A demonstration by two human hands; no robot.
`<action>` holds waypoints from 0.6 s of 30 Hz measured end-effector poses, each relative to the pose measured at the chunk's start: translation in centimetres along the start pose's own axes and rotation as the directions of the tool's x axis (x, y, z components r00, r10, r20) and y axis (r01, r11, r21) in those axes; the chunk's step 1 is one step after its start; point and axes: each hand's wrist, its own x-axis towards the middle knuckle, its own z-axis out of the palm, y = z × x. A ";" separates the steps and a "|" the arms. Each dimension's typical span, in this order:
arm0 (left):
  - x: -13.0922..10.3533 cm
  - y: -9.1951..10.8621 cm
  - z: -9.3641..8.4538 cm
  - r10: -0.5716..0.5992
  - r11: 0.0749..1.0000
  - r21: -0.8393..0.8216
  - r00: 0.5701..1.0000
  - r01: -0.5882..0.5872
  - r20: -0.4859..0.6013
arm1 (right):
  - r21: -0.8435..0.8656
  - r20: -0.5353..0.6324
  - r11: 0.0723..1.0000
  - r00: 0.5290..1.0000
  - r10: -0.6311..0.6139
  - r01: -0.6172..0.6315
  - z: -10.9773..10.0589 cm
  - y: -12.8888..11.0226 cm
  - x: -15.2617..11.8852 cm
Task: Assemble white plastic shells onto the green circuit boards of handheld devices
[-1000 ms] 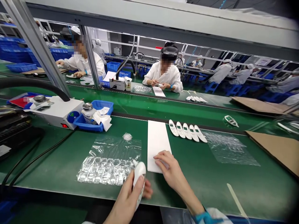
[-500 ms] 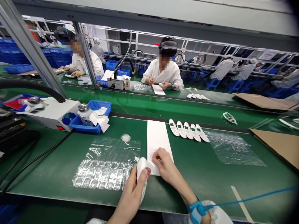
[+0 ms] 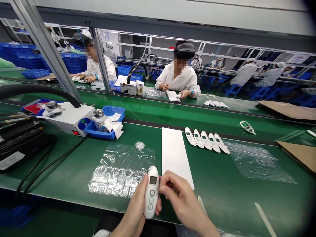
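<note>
My left hand (image 3: 135,207) is closed round a white handheld thermometer (image 3: 151,194), held nearly upright with its small dark screen and round buttons facing me. My right hand (image 3: 181,199) is beside it, thumb and forefinger pinched together close to the thermometer's right edge. Whatever is between those fingertips, if anything, is too small to make out. Under and beyond the hands lies a long white sheet (image 3: 175,153). To the left is a clear plastic sheet of square pockets (image 3: 111,179), with a small crumpled clump of clear film (image 3: 140,145) at its top edge.
Several white thermometer shells (image 3: 206,140) lie in a row right of the sheet, beside another clear plastic sheet (image 3: 261,163). A blue tray (image 3: 101,133) holds a metal-capped bottle and tissue. A grey box (image 3: 71,120) stands further left. Co-workers (image 3: 179,77) sit across the green belt.
My left hand has turned the thermometer so its screen and buttons face me. My right hand has come off the white sheet to the thermometer's side. The view has shifted slightly left.
</note>
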 end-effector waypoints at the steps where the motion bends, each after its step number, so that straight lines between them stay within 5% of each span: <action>1: -0.1 -0.1 -0.1 0.001 1.000 0.006 1.000 -0.001 -0.020 | -0.031 0.010 1.000 1.000 -0.004 0.004 0.6 0.1 0.0; 6: -0.8 -0.3 -0.2 -0.016 1.000 0.022 0.996 0.018 -0.085 | -0.299 -0.045 0.950 0.994 -0.103 0.085 1.7 1.4 0.9; 13: -1.0 -0.1 -0.7 0.003 1.000 -0.030 0.997 -0.005 -0.072 | -0.135 -0.047 0.990 0.998 -0.041 0.035 1.6 1.1 0.6; 16: -2.3 0.3 -3.3 0.066 0.989 -0.120 0.989 -0.082 -0.130 | -0.101 -0.093 0.995 0.996 -0.006 -0.003 1.2 1.1 -0.2; 18: -4.0 0.7 -6.9 0.127 0.976 -0.141 0.959 -0.166 -0.252 | -0.103 -0.115 0.994 0.993 0.014 -0.026 0.8 1.4 -0.7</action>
